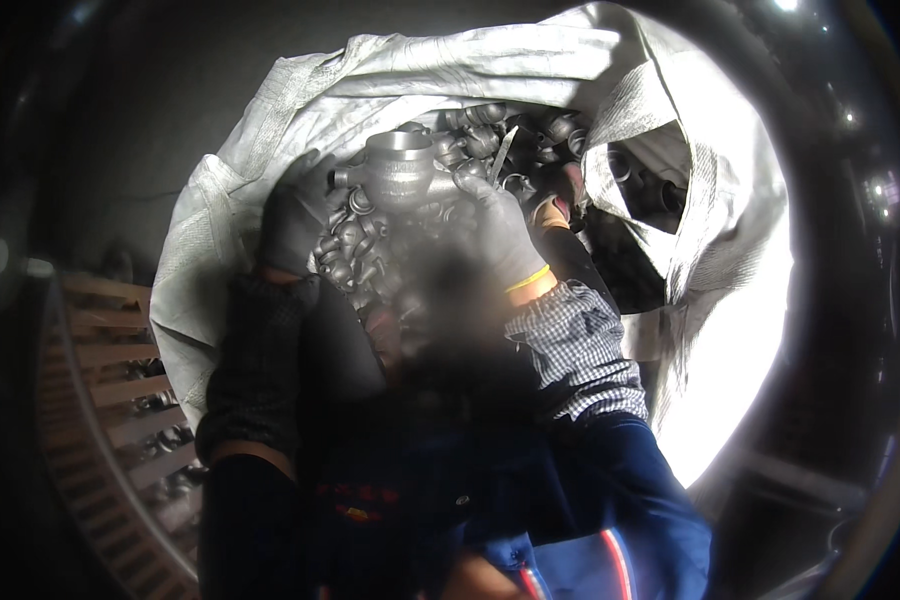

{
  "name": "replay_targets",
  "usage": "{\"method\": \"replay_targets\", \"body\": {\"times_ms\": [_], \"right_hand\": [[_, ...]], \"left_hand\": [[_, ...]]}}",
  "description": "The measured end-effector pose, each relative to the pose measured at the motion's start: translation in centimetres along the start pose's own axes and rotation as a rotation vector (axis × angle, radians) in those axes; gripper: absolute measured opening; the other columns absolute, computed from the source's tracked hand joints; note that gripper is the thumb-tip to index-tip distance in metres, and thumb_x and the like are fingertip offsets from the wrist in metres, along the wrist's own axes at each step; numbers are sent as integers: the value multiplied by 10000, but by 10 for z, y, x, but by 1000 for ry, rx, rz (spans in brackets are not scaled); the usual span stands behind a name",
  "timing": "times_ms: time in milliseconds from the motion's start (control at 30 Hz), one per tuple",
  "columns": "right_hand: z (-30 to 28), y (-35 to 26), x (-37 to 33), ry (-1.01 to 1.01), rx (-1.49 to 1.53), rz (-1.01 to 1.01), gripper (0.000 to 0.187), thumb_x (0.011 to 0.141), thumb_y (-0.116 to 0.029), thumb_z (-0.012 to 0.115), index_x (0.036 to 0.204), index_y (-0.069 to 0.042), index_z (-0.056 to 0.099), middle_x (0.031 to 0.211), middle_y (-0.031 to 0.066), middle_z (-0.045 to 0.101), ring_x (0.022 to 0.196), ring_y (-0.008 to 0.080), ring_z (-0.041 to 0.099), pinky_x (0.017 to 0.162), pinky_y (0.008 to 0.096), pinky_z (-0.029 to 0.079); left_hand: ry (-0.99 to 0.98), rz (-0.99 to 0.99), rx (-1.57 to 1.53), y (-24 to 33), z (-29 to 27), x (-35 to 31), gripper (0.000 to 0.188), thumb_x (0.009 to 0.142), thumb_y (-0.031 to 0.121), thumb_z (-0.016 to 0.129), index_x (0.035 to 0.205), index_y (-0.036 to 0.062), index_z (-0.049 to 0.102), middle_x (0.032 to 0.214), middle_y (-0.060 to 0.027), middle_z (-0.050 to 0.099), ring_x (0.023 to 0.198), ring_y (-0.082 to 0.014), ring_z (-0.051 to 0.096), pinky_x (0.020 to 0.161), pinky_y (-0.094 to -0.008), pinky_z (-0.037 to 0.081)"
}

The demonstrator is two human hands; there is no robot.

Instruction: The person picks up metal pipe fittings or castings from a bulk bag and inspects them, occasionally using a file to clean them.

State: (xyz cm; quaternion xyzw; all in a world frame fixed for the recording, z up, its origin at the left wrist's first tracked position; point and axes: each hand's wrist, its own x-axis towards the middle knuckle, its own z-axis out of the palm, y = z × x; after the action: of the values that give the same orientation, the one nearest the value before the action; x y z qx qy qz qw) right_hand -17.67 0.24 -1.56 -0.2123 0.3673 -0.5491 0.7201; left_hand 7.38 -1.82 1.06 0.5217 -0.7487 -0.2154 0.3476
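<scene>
A grey metal pipe fitting [398,172], with a wide round mouth on top and a short stub at each side, is held up over a heap of similar pieces. My left hand [295,222], in a dark grey glove and deep in shadow, closes on its left stub. In a grey glove with a yellow cuff, my right hand [500,225] grips its right side. A thin pale flat strip [504,155] rises beside the right fingers; its lower end is hidden. Blurred darkness hides the space below the fitting between my wrists.
A large white woven bag [215,215] with wide strap loops [695,190] surrounds the heap of metal fittings [348,250]. A slatted crate [110,365] with more metal pieces stands at the lower left. Beside my right wrist is a reddish shape [570,190] I cannot make out.
</scene>
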Motion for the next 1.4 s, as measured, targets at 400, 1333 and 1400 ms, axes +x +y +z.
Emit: {"method": "replay_targets", "body": {"times_ms": [400, 1333, 1400], "right_hand": [[17, 8, -7, -16, -385, -343, 221, 846, -113, 648, 1025, 16, 646, 827, -9, 646, 710, 26, 533, 635, 192, 443], [93, 31, -84, -69, -276, -79, 312, 893, -149, 578, 1168, -3, 565, 743, -8, 574, 546, 40, 449, 491, 169, 387], [96, 34, -86, -51, -280, -94, 272, 896, -144, 567, 1127, -2, 581, 721, -7, 564, 534, 41, 439, 478, 172, 372]], "left_hand": [[203, -533, -1794, 9, 60, 33, 360, 979, 150, 345, 1290, -18, 414, 1338, -142, 448, 1223, -236, 466, 1041, -393, 388], [79, 427, -1986, -5, 37, 45, 283, 968, 152, 429, 1175, -18, 520, 1055, -132, 610, 957, -226, 607, 858, -337, 521], [42, 385, -2136, -17, 43, 53, 291, 966, 132, 422, 1204, -9, 513, 1080, -137, 608, 988, -236, 601, 883, -347, 513]]}}
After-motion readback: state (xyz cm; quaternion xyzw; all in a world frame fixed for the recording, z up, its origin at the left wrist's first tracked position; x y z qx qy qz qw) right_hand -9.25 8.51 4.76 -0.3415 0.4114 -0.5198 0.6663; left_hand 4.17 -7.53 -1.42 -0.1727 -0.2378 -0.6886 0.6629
